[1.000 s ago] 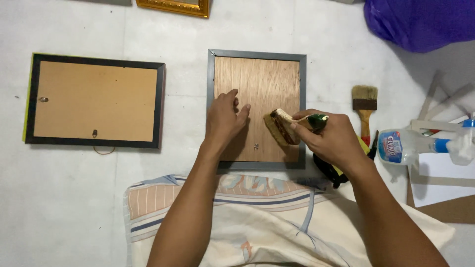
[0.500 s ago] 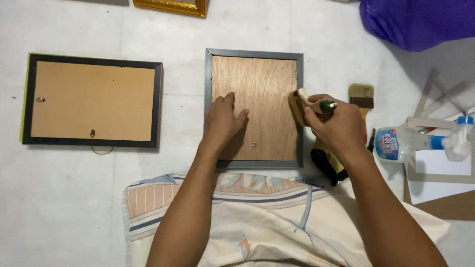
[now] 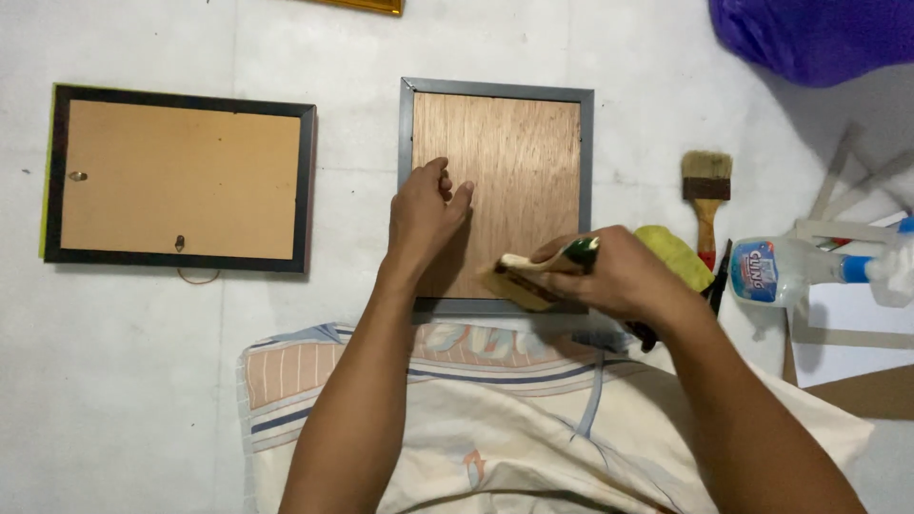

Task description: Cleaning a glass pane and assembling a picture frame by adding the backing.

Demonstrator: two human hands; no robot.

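Note:
A grey picture frame (image 3: 497, 90) lies face down on the white floor, its brown wooden backing board (image 3: 519, 181) showing. My left hand (image 3: 426, 214) presses flat on the left part of that board, fingers slightly spread. My right hand (image 3: 614, 276) grips a small paintbrush (image 3: 519, 276) with a green handle. Its bristles rest at the frame's lower edge near the right corner.
A second, black frame (image 3: 181, 181) lies face down at the left. A larger brush (image 3: 706, 195), a yellow cloth (image 3: 678, 255), a glue bottle (image 3: 776, 271) and card strips (image 3: 847, 228) lie at the right. A purple bag (image 3: 809, 38) sits top right. A patterned cloth (image 3: 457, 400) covers my lap.
My right hand has carried the brush from the frame's right edge down to its lower edge. The left hand stays on the board, shifted slightly.

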